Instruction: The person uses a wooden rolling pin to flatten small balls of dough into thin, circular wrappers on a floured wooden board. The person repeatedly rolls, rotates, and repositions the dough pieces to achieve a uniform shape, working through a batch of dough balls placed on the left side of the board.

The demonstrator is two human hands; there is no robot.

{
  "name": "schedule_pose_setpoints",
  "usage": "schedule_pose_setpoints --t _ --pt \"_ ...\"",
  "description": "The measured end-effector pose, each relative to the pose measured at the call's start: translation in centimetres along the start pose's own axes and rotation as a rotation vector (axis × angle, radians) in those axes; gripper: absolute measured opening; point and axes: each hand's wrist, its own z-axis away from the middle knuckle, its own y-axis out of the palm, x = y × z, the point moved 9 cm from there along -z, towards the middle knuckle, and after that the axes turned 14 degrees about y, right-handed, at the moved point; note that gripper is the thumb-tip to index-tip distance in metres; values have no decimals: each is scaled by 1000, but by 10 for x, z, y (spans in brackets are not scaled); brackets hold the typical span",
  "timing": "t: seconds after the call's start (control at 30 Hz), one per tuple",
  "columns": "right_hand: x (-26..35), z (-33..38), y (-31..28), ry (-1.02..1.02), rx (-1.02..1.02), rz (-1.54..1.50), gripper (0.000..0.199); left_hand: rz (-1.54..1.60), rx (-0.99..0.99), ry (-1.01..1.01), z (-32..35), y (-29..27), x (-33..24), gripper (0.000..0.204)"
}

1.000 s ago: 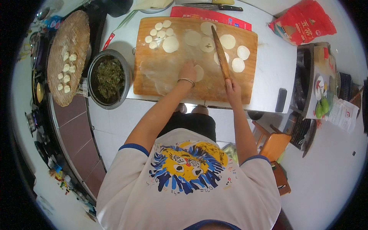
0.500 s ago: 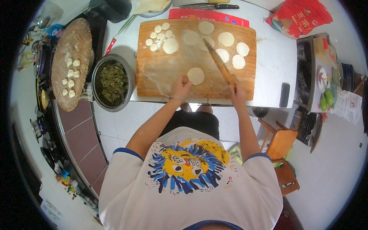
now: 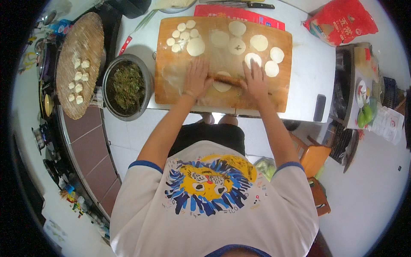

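A wooden rolling pin [image 3: 226, 79] lies crosswise over a round dough wrapper [image 3: 221, 87] near the front of the wooden board [image 3: 171, 95]. My left hand [image 3: 197, 79] is flat at the pin's left end, fingers stretched forward. At its right part my right hand [image 3: 257, 81] lies with fingers extended, their tips by a rolled wrapper [image 3: 253, 60]. The pin is slightly blurred, and my palms hide its ends. Several more rolled wrappers [image 3: 259, 43] are spread over the back and right of the board. Small dough pieces [image 3: 181, 27] cluster at the back left, beside another wrapper [image 3: 195, 47].
Left of the board stands a metal pot [image 3: 106, 96] of chopped green filling [image 3: 127, 88]. Farther left, an oval woven tray [image 3: 70, 51] carries several shaped dough pieces. A red bag [image 3: 342, 23], a knife [image 3: 261, 6] and a phone [image 3: 319, 107] lie on the white table [image 3: 310, 73].
The rolling pin has swung from a steep slant to crosswise over the front wrapper. My left hand has left the wrapper's edge, and both hands now lie flat on the pin.
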Motion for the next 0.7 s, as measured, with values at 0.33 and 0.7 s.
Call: schedule_pose_setpoints --t 0.33,0.7 --pt "-30 51 12 293 204 -334 37 177 -247 83 48 -23 -38 53" --pt "-73 70 -13 555 -34 -651 25 454 -8 -458 -37 42 -16 26"
